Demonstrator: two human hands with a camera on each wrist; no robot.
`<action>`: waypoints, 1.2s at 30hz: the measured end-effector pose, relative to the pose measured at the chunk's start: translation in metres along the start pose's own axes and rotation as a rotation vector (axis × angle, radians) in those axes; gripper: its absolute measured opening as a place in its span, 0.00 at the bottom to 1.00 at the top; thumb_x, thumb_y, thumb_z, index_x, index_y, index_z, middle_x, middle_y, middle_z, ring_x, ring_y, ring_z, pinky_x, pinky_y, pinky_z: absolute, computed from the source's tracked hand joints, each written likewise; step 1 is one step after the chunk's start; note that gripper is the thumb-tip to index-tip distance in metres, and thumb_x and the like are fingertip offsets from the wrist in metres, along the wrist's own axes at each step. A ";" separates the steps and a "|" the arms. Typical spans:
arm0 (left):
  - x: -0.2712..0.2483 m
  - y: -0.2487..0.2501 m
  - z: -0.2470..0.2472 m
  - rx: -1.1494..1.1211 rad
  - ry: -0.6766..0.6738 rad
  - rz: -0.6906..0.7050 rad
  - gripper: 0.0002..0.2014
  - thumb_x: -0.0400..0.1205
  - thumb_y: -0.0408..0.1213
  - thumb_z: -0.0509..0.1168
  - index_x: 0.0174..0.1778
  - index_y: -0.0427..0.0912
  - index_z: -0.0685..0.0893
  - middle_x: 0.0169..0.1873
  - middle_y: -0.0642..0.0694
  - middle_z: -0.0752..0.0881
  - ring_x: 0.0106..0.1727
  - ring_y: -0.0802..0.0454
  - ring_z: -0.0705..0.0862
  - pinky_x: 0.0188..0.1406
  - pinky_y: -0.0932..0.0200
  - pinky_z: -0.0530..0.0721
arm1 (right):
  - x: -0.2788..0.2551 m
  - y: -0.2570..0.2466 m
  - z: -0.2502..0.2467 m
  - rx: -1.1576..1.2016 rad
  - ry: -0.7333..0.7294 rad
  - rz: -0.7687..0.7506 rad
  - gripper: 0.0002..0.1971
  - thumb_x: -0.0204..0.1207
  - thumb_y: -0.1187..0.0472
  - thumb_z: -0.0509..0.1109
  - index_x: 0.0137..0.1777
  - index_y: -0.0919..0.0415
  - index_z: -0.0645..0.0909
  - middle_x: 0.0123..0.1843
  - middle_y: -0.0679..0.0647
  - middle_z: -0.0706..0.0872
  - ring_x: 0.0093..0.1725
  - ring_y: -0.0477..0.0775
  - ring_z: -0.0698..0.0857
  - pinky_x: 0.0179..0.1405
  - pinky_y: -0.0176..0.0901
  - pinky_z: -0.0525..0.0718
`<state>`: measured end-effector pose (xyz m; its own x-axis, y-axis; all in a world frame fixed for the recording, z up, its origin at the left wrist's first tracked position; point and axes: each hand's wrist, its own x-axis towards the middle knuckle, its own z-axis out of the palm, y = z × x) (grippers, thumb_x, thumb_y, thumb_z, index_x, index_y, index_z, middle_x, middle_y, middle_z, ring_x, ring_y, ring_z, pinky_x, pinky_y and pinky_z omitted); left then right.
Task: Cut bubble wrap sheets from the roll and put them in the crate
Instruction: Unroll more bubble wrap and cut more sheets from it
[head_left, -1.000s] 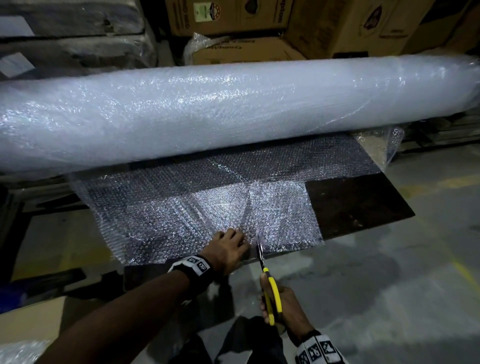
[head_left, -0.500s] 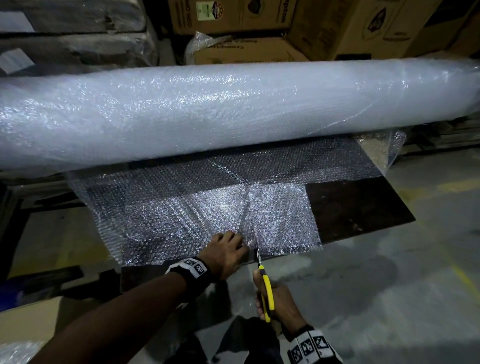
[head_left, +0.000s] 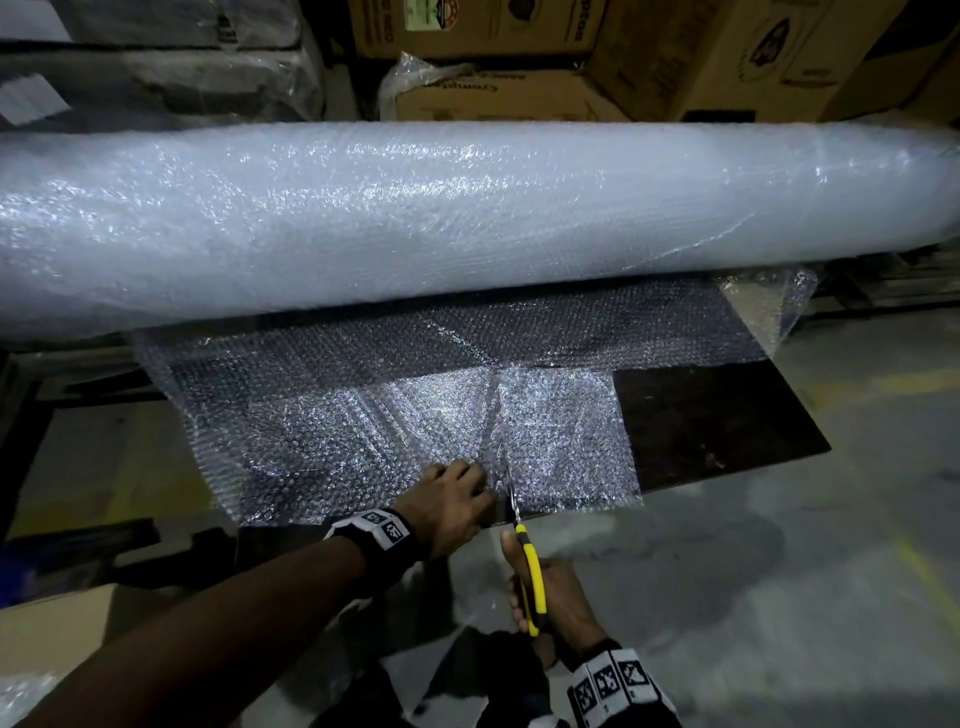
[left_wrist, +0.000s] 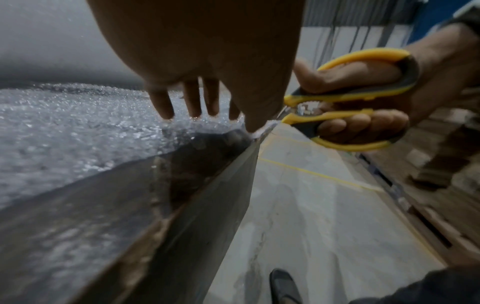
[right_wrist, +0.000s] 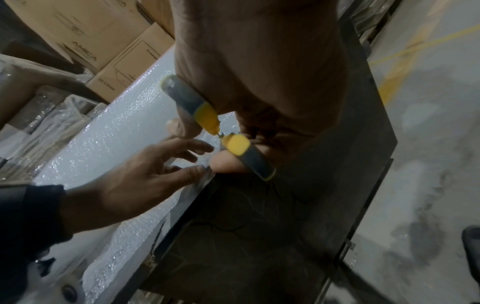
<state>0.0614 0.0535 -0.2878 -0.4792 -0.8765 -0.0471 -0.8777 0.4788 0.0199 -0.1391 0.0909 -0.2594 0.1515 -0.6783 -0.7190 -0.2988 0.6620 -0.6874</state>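
A long white bubble wrap roll (head_left: 467, 218) lies across the head view. Its loose sheet (head_left: 363, 431) is spread toward me over a dark board (head_left: 717, 415). My left hand (head_left: 457, 493) presses the sheet near its front edge, and its straight fingers (left_wrist: 192, 107) touch the bubbles. Just to its right, my right hand (head_left: 550, 587) grips yellow-handled scissors (head_left: 532, 577). The blades (head_left: 511, 493) stand in a cut running into the sheet from the front edge. In the right wrist view, the scissors (right_wrist: 205, 115) sit under my palm, beside the left hand (right_wrist: 145, 174).
Cardboard boxes (head_left: 493, 31) and wrapped dark bundles (head_left: 156, 62) are stacked behind the roll. Grey concrete floor (head_left: 727, 597) with yellow lines lies to the right and below. A flat cardboard piece (head_left: 62, 629) sits at lower left.
The scissors and my right hand have moved forward, so the blades reach further into the sheet. My left hand stays pressed beside the cut.
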 end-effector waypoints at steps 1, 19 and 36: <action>0.000 -0.003 -0.001 -0.007 -0.008 -0.023 0.24 0.74 0.56 0.59 0.61 0.49 0.83 0.59 0.42 0.82 0.56 0.41 0.83 0.46 0.43 0.85 | 0.000 -0.001 0.000 -0.003 -0.006 0.000 0.31 0.64 0.32 0.75 0.28 0.64 0.78 0.24 0.61 0.79 0.19 0.55 0.78 0.19 0.38 0.76; 0.003 -0.011 -0.007 0.027 -0.172 -0.140 0.26 0.78 0.59 0.65 0.69 0.55 0.73 0.68 0.41 0.74 0.64 0.36 0.76 0.55 0.36 0.80 | 0.004 -0.012 -0.007 -0.094 -0.019 0.040 0.39 0.60 0.23 0.72 0.30 0.66 0.80 0.25 0.62 0.79 0.21 0.57 0.79 0.22 0.39 0.76; -0.001 -0.008 -0.012 -0.003 -0.159 -0.139 0.27 0.71 0.61 0.62 0.64 0.55 0.80 0.63 0.42 0.80 0.58 0.38 0.81 0.48 0.40 0.83 | 0.017 -0.025 -0.005 -0.083 -0.046 0.109 0.40 0.62 0.22 0.71 0.29 0.66 0.79 0.26 0.61 0.79 0.21 0.57 0.79 0.22 0.39 0.76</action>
<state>0.0691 0.0500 -0.2759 -0.3473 -0.9147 -0.2068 -0.9352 0.3540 0.0049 -0.1332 0.0612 -0.2539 0.1564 -0.5870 -0.7943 -0.3929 0.7009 -0.5953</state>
